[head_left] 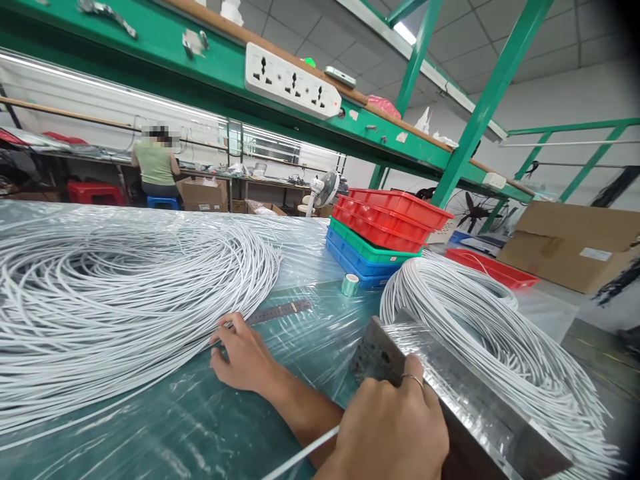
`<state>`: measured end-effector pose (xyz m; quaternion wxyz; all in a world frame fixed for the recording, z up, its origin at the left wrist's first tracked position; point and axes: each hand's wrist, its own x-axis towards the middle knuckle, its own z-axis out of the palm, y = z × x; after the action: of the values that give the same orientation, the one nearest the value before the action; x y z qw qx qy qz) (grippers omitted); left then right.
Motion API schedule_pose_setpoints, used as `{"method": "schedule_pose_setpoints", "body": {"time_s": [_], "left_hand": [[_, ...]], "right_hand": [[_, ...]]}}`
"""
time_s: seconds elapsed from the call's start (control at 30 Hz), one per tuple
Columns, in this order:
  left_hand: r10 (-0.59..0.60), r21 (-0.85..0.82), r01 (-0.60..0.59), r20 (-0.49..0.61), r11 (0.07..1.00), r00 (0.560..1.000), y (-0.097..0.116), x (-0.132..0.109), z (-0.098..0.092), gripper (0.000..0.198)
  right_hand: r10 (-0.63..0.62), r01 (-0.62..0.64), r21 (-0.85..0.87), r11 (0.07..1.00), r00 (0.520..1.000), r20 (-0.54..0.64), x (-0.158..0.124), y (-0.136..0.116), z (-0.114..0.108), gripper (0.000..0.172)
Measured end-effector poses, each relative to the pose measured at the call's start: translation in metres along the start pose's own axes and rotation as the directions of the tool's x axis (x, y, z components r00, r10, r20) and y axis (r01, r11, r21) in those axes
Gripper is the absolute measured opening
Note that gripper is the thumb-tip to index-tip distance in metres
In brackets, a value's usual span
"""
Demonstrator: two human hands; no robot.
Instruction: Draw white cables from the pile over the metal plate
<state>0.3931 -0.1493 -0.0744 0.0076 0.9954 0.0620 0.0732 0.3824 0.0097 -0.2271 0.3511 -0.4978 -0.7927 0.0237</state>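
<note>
On the left, a big coil of white cable [165,287] lies on the plastic-covered table. My left hand [245,353] is at the coil's near edge, beside a steel ruler [280,312]. Its fingers are slightly bent and apart, with no held thing visible. My right hand [395,427], with a ring on one finger, is closed around a single white cable [303,457] that sticks out to the left. One extended finger of that hand rests on a metal block [450,380] wrapped partly in clear film. The palm and the cable inside it are hidden.
Behind the block lies another white cable coil [450,287]. Stacked red trays [385,217], blue trays [357,257] and a green tape roll [350,285] stand farther back. A green shelf beam [210,50] carries a power strip [293,80]. A person [157,163] sits at a far bench.
</note>
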Motion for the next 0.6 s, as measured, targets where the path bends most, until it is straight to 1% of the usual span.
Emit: {"method": "schedule_pose_setpoints", "body": {"time_s": [0.03, 0.13, 0.2, 0.27, 0.43, 0.5, 0.6], "left_hand": [[-0.001, 0.009, 0.001, -0.014, 1.0, 1.0, -0.001, 0.0, 0.002, 0.033], [0.015, 0.041, -0.01, -0.141, 0.999, 0.99, -0.004, 0.001, 0.008, 0.029], [0.016, 0.041, -0.008, -0.194, 0.999, 0.981, -0.006, 0.001, 0.01, 0.028], [0.001, 0.026, 0.003, -0.159, 1.0, 0.987, -0.005, 0.001, 0.008, 0.029], [-0.056, -0.048, 0.056, -0.009, 0.997, 0.998, 0.0, 0.001, 0.0, 0.038], [-0.07, -0.079, 0.072, 0.028, 0.994, 0.997, 0.002, 0.001, -0.002, 0.04], [-0.059, -0.097, 0.065, 0.069, 0.993, 0.996, 0.001, 0.0, -0.007, 0.04]], "right_hand": [[0.0, 0.0, -0.002, 1.0, 1.0, 0.0, 0.0, 0.0, 0.0, 0.015], [0.0, 0.0, -0.017, 1.0, 1.0, 0.0, 0.0, 0.0, 0.0, 0.015], [-0.001, 0.001, -0.03, 1.0, 1.0, 0.006, 0.0, -0.001, -0.002, 0.016], [-0.004, 0.005, -0.04, 0.999, 1.0, 0.015, 0.0, -0.002, -0.004, 0.016], [-0.001, 0.001, -0.052, 0.999, 1.0, 0.007, -0.001, -0.004, -0.004, 0.015], [-0.001, 0.001, -0.053, 0.999, 1.0, 0.0, -0.001, -0.003, -0.002, 0.015], [-0.009, 0.008, -0.051, 0.999, 1.0, -0.003, -0.001, -0.001, 0.0, 0.014]]}}
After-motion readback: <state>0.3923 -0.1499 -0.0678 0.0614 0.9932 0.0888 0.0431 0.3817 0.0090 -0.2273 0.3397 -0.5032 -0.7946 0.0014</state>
